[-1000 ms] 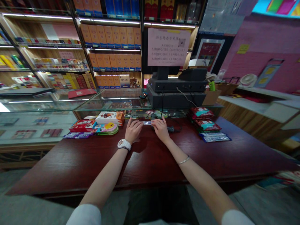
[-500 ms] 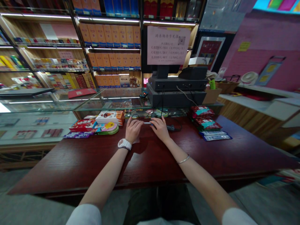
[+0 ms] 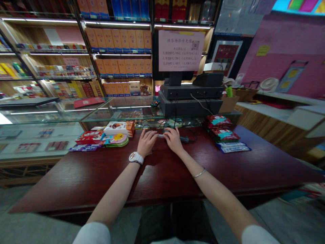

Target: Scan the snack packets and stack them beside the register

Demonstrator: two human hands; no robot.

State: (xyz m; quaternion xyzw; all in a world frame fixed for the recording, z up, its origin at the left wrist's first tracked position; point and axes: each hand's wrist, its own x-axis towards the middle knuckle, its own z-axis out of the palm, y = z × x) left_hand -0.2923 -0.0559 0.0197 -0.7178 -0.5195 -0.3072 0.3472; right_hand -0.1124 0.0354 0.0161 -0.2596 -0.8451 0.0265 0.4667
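At frame centre, left hand and right hand have fingers clamped on opposite ends of a slim whitish strip, material unclear; grip evenly, lightly.

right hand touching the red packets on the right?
Apart: the head view shows dark tabletop between the right hand and the red packets.

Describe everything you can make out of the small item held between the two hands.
The small item shows as a thin, pale strip, too small to make out print or material. It runs roughly level from side to side, bridging the gap between the left hand and the right hand, whose fingers hold and hide its ends. It is over the far part of the dark red desk; whether it touches the surface is unclear.
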